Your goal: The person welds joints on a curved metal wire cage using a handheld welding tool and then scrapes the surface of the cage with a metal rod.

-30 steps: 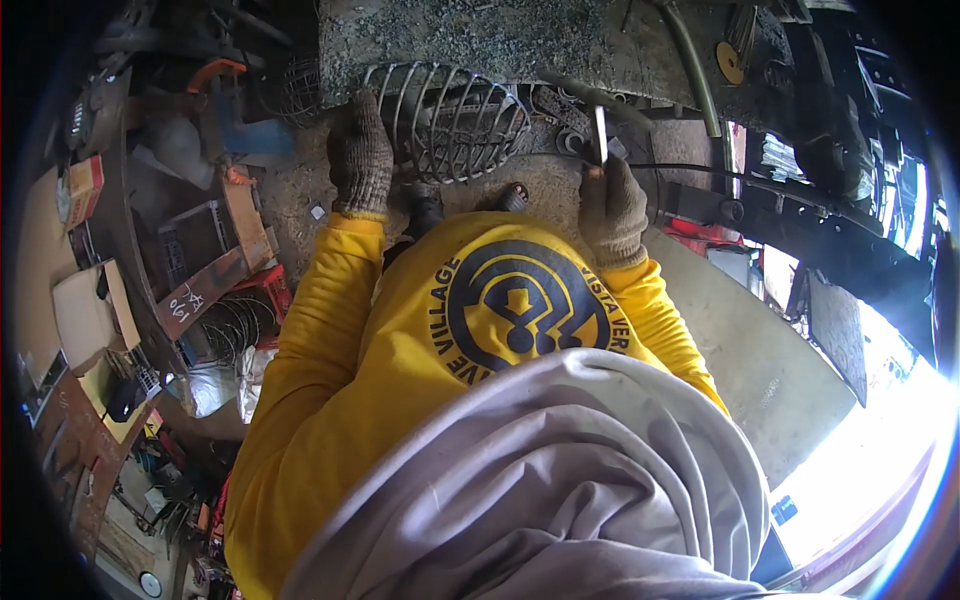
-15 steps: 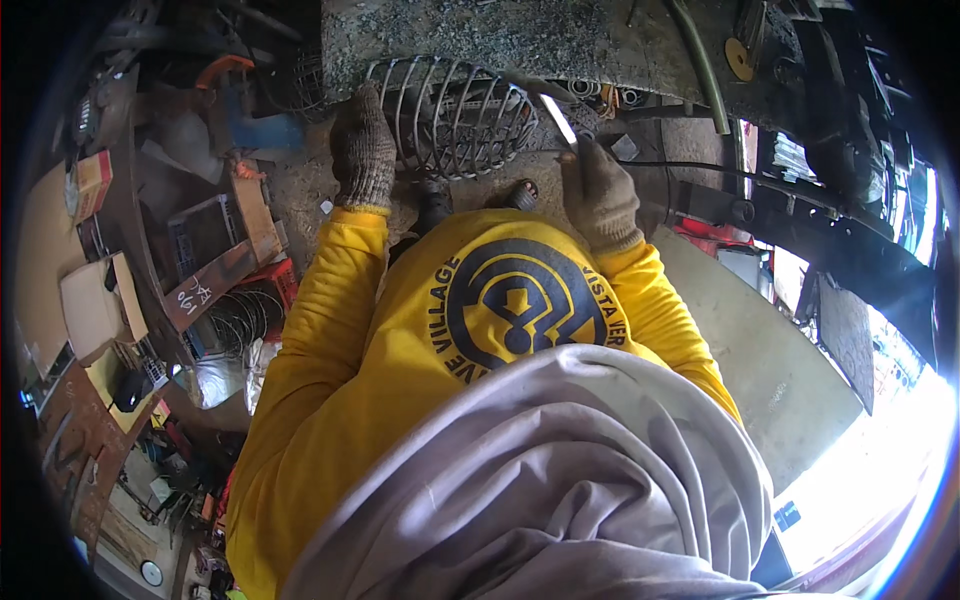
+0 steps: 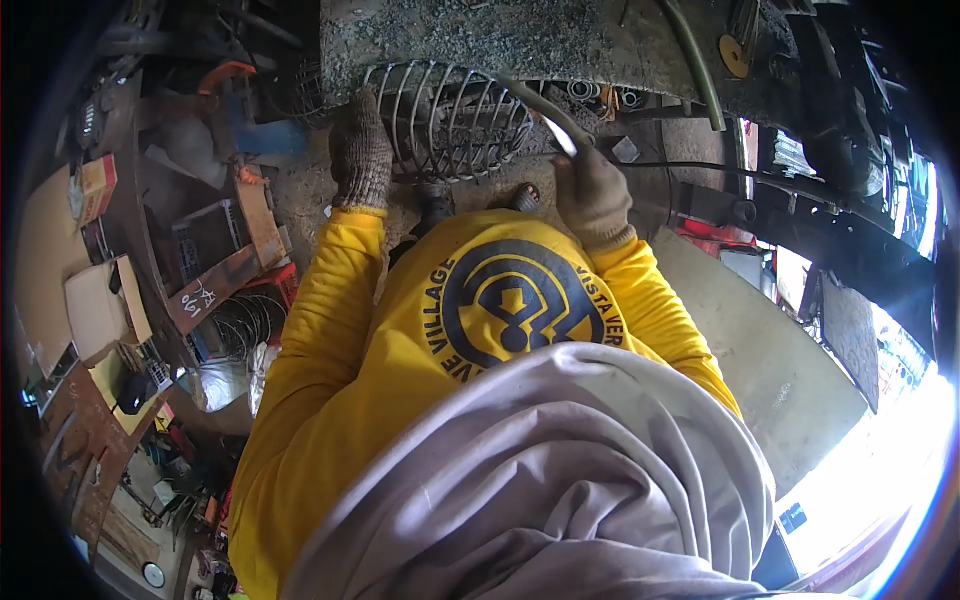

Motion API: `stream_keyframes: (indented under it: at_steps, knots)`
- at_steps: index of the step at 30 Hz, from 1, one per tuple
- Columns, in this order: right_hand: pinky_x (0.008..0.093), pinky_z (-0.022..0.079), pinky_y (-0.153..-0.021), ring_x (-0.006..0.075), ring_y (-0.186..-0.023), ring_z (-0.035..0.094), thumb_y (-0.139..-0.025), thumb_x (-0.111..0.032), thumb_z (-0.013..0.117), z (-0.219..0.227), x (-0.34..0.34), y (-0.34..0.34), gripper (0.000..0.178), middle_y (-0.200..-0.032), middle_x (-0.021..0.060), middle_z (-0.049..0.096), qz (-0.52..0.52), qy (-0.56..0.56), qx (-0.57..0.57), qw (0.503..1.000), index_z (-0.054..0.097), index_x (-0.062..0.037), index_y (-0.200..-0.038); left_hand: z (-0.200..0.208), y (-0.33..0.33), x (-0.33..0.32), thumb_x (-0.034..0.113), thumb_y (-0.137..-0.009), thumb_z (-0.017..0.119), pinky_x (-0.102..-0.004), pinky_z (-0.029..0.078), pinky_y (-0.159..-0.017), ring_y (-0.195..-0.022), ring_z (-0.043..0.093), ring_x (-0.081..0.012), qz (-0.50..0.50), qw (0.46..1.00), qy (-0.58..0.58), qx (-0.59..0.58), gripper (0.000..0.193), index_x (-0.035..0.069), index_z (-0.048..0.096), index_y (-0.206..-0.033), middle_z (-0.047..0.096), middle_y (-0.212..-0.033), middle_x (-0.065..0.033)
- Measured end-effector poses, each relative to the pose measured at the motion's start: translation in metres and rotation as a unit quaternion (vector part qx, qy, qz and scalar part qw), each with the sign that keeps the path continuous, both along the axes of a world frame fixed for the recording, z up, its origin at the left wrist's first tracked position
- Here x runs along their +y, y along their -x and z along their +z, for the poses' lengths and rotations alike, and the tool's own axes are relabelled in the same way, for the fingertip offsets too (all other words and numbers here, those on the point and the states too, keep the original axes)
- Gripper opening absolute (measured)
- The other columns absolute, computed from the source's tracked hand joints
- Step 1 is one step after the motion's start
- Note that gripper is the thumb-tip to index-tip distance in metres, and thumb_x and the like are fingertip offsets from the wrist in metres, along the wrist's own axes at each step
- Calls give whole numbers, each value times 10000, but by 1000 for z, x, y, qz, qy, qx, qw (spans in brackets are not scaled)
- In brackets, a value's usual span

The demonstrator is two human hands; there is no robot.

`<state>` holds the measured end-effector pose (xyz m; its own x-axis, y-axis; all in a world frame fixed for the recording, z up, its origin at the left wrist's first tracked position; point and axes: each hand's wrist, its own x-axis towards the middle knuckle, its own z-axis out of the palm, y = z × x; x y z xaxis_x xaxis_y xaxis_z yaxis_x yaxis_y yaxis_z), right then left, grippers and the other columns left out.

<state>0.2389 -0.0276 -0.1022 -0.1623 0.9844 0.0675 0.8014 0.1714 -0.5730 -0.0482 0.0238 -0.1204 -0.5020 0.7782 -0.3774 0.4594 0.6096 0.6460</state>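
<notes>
A cage of bent metal rods (image 3: 433, 100) lies at the near edge of the worktop, bulging toward me. At its left end my left hand (image 3: 358, 160), in a knitted grey-brown glove, is closed on the rods; the fingertips are partly hidden. My right hand (image 3: 596, 200), gloved alike, grips a chipping hammer (image 3: 548, 108) to the right of the cage. Motion blurs its dark head, which points toward the cage's upper right rim, and a bright strip of its shaft shows near my fingers. Contact between the hammer and the rods cannot be made out.
Grey grit covers the worktop (image 3: 480, 35) ahead, where a metal tube (image 3: 697, 65) lies at the right. A dark cable (image 3: 700, 168) runs rightward past my right hand. Cardboard boxes (image 3: 103, 305) and shelving crowd the left; a large pale panel (image 3: 770, 370) leans at the right.
My right hand has shifted slightly left and down, and the hammer has swung, its head now blurred and tilted toward the cage. My left hand stays on the cage, which has hardly moved.
</notes>
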Motion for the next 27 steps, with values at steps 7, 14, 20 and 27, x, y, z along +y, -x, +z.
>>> stream_keyframes:
  at_steps: [7,14,20,27]
  knots:
    - [468,543,-690,420,-808,673,-942,-192,622,-2,-3,2,215,-875,205,680,6,-83,72,994,642,-77,-1122,-16,8,1,690,-986,303,-459,374,-1088,-1313,510,-406,17,999,-2,32,806,42,530,-1411,546,-1411,-243]
    - [469,538,-683,420,-809,680,-948,-205,616,7,-4,-3,222,-896,214,687,-37,-86,82,992,624,-74,-1128,-38,16,1,651,-993,384,-444,423,-1044,-1261,552,-388,7,998,-44,45,755,33,545,-1395,579,-1368,-241]
    - [444,523,-687,434,-812,666,-965,-201,610,-11,-8,-13,172,-860,212,666,-120,-4,167,979,633,-64,-1067,-48,34,-6,598,-1012,405,-409,439,-1051,-1272,554,-327,116,985,-88,-96,738,-7,490,-1426,545,-1414,-216]
    - [451,516,-667,420,-772,665,-952,-189,615,16,-2,-1,221,-823,183,657,-48,-56,140,987,650,-77,-1139,1,28,-4,586,-1029,392,-398,462,-1032,-1252,567,-317,146,978,-63,-133,749,-34,460,-1443,545,-1414,-209]
